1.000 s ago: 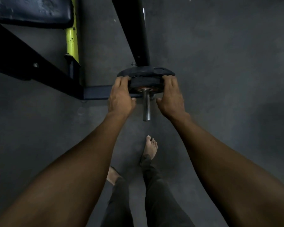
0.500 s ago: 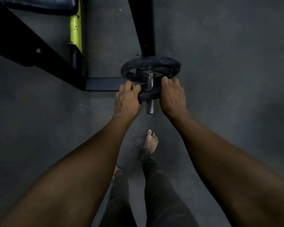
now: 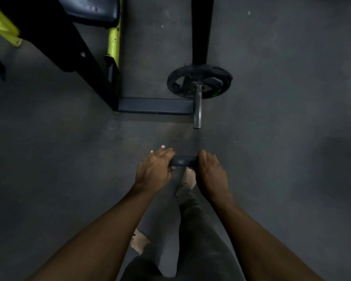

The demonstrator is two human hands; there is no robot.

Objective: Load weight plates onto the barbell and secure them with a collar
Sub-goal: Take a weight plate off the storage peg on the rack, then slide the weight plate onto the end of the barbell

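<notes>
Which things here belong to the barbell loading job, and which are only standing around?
Job:
- barbell sleeve
- loaded plate
- small plate, held by left hand and right hand

Standing around:
- bench pad
- yellow-green frame
- black upright

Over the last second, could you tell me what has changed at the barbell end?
The small plate both hands gripped on the barbell sleeve has slid off its end toward the person; the left hand and right hand now hold it clear. The large plate stays on the sleeve, the bench frame unmoved.

Bare forearms (image 3: 101, 236), bare feet (image 3: 139, 241), dark grey trousers (image 3: 199, 240).
</notes>
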